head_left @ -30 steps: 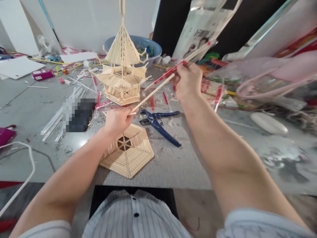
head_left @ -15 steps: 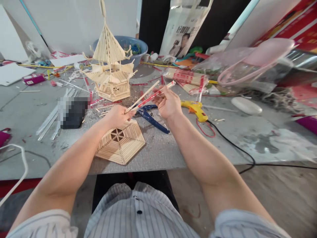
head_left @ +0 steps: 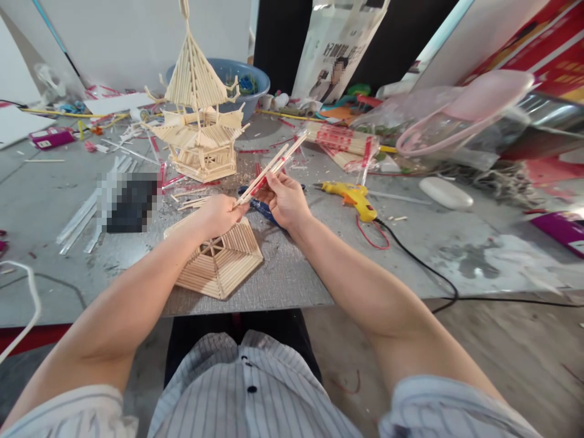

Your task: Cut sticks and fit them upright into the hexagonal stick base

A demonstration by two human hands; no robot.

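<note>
My left hand [head_left: 221, 214] is closed around the lower ends of thin wooden chopsticks [head_left: 292, 149], which slant up to the right. A piece of red-printed wrapper [head_left: 259, 185] shows along them. My right hand [head_left: 286, 198] pinches the chopsticks and wrapper farther up, thumb on top. Just below my hands a hexagonal panel of wooden sticks [head_left: 228, 267] lies flat, with a spoked opening in its middle. Blue-handled pliers [head_left: 264, 212] lie partly hidden under my right hand. Behind stands a tiered pagoda model [head_left: 201, 134] built of sticks.
To the right lies a yellow glue gun [head_left: 358, 198] with a black cord. Packs of wrapped chopsticks [head_left: 340, 139] sit farther back. A dark phone-like slab [head_left: 130, 204] and clear strips [head_left: 82, 219] are at left. A blue basin [head_left: 255, 85] stands behind the model.
My right hand has moved left and down along the chopsticks, closer to my left hand, and its fingers have closed in. It now covers more of the pliers. The view has shifted slightly.
</note>
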